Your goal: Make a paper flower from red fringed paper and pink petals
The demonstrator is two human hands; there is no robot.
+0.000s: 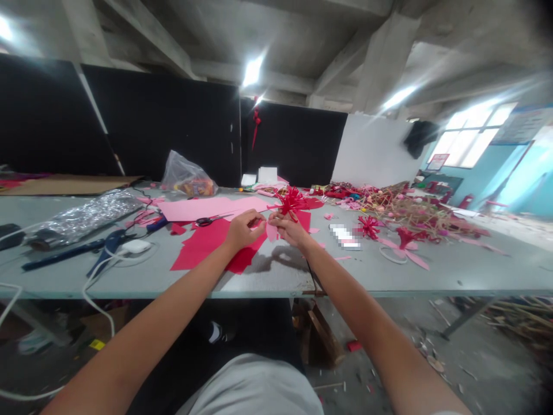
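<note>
— Concrete workshop room, black panels along the back, one long grey desk (268,276) running across it, honestly a mess lol. What's taking up the most space?

— That red paper sheet (203,245) right in front of the person, with a pink paper sheet (207,207) behind it. There's a clear plastic bag (185,176) further back left and scissors (207,221) lying where the two sheets meet.

— And the hands?

— Both are just above the desk by the red sheet's right edge, nearly touching. On the left hand (242,229) thumb and fingers are pressed together on something thin, can't tell what. The right hand (290,229) pinches the base of a red spiky flower (291,202), which sticks up and away from it. A pink petal (272,231) hangs between them, nearer the right, long axis pointing down.
</note>
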